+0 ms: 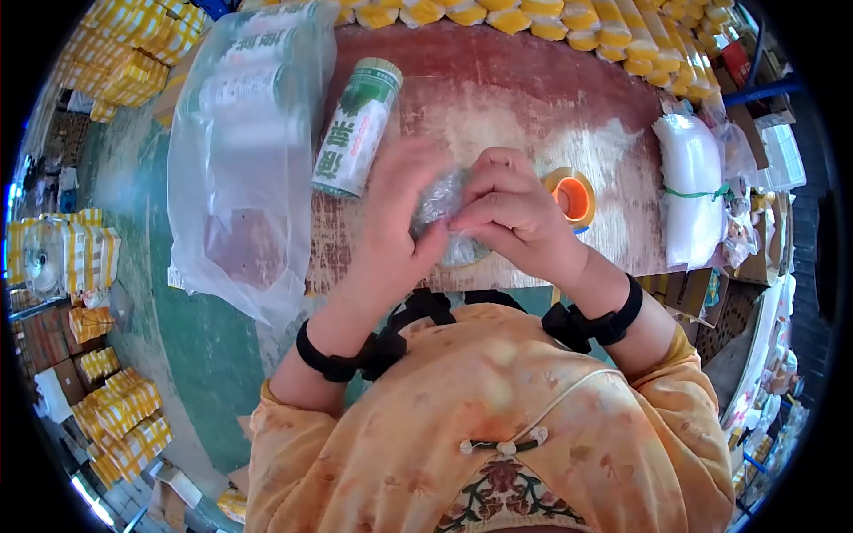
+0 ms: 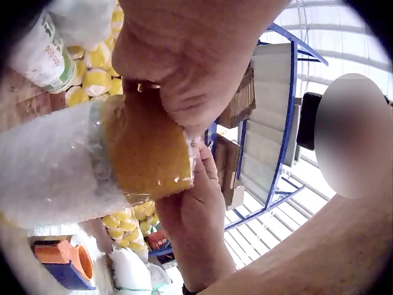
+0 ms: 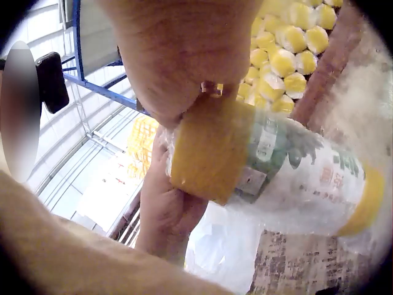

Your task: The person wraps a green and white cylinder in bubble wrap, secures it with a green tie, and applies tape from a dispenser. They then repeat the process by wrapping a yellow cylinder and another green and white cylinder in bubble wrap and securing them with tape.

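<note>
A cylindrical canister (image 1: 438,202) wrapped in bubble wrap stands between both hands, over the table's near edge. Yellow tape (image 2: 147,147) is wound round its upper end, and through the wrap a green and white label (image 3: 295,163) shows. My left hand (image 1: 397,218) holds one side of that end, its thumb on the plastic. From the other side my right hand (image 1: 520,209) pinches the wrap's edge with curled fingers. The fingertips of both hands meet at the taped end and partly hide it. An orange tape dispenser (image 1: 573,197) with a blue base lies just beyond the right hand.
A second green and white canister (image 1: 358,129) lies on the worn red table (image 1: 498,80), beside a large clear plastic bag (image 1: 240,142) at the left. A tied white bundle (image 1: 691,186) is at the right edge. Yellow-taped rolls (image 1: 569,22) line the back.
</note>
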The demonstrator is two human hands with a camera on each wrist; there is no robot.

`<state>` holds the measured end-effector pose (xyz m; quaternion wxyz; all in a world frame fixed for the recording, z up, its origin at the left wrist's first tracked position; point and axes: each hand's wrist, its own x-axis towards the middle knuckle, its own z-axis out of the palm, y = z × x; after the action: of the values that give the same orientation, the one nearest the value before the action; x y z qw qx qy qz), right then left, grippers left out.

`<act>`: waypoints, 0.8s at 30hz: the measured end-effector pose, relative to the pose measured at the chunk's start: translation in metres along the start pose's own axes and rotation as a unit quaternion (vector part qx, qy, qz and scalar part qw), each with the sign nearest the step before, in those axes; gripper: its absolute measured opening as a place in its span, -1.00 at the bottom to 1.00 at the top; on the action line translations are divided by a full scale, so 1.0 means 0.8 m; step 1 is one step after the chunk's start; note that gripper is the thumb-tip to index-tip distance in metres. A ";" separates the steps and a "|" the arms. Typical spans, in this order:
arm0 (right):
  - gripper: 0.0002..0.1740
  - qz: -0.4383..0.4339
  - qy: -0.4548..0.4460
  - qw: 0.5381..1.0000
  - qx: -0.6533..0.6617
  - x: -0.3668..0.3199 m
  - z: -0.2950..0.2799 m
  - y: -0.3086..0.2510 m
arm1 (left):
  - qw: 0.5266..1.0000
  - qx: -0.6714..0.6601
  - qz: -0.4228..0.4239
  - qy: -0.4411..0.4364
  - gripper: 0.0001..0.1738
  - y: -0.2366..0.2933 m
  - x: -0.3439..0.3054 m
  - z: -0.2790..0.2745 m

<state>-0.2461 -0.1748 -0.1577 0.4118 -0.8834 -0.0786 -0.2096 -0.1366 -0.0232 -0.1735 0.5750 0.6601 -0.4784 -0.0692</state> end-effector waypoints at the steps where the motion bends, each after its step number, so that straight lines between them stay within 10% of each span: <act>1: -0.81 0.003 -0.007 1.000 0.004 0.002 -0.002 0.001 | 0.998 0.026 0.025 -0.042 -0.67 -0.002 0.002 -0.005; 5: -0.79 0.076 0.071 0.993 0.059 0.005 0.009 -0.001 | 0.996 0.039 0.071 -0.020 -0.69 -0.021 -0.015 -0.004; 13: -0.87 0.106 -0.086 0.990 -0.023 0.033 -0.017 -0.005 | 0.984 0.024 0.170 0.037 -0.70 -0.037 -0.030 0.014; 17: -0.87 0.242 -0.218 0.945 -0.036 0.064 -0.036 -0.017 | 0.971 0.126 0.191 -0.068 -0.41 -0.022 -0.021 -0.004; 24: -0.79 0.315 0.004 0.948 0.048 0.002 -0.077 0.029 | 0.977 0.085 0.181 -0.067 -0.21 -0.040 -0.018 -0.008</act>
<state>-0.2560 -0.2367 -0.1379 0.4991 -0.8415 0.1950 -0.0687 -0.1223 -0.0123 -0.2040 0.4863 0.6030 -0.6316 0.0329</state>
